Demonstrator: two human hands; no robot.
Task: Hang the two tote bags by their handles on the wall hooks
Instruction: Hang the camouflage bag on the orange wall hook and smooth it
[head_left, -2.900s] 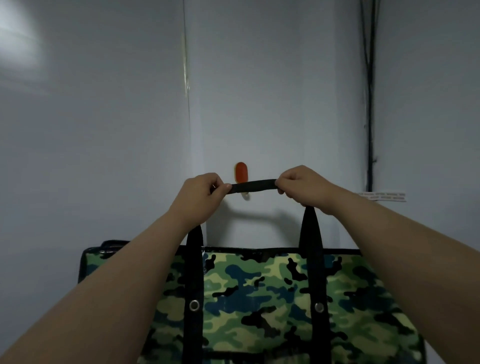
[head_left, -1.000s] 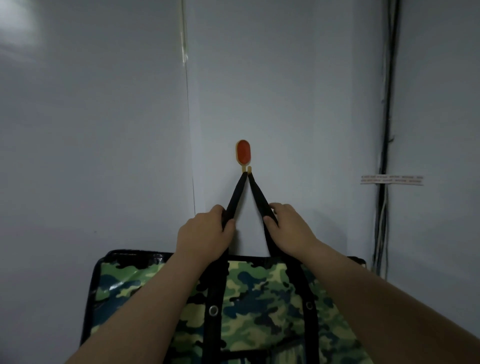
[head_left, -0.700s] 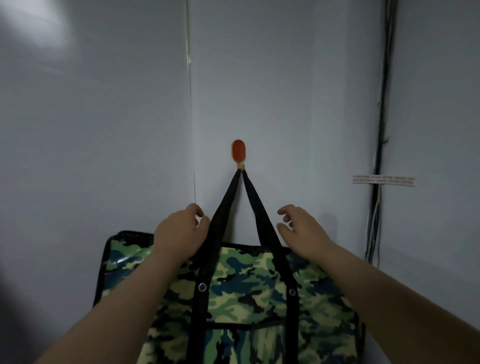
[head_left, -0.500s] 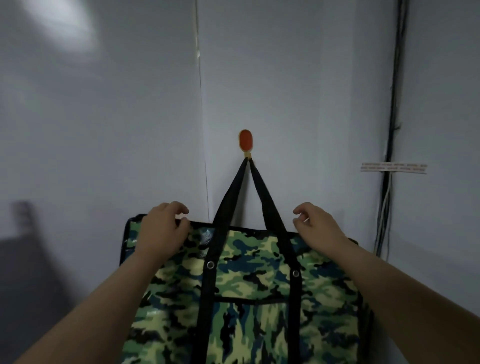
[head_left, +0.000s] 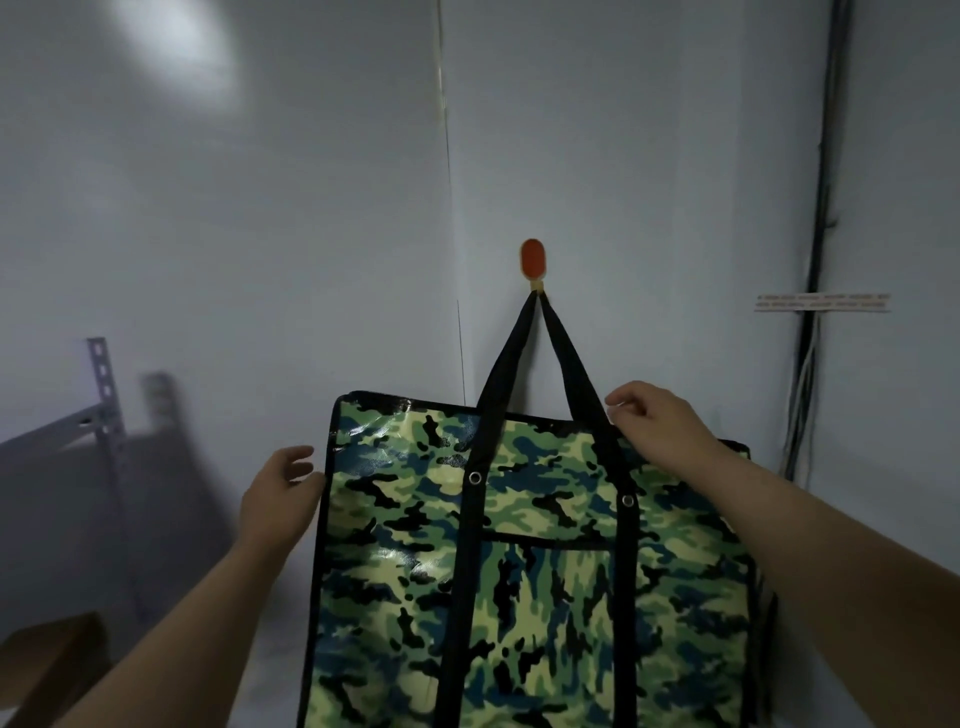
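Observation:
A green camouflage tote bag (head_left: 530, 582) hangs flat against the white wall. Its black handles (head_left: 563, 353) meet at an orange wall hook (head_left: 533, 260) above. My left hand (head_left: 280, 493) is open beside the bag's left edge, fingers spread, just off the black trim. My right hand (head_left: 660, 423) hovers over the bag's top right edge with loosely curled fingers, holding nothing. No second bag or second hook is in view.
A grey metal shelf frame (head_left: 101, 415) stands at the left, with a brown cardboard box (head_left: 49, 660) below it. Black and white cables (head_left: 815, 291) run down the wall at the right, crossed by a white tape strip (head_left: 823, 302).
The handles went over the hook and both hands let go of them. The hands have since spread apart, the left moving off the bag's left edge. The view shifted, showing the shelf.

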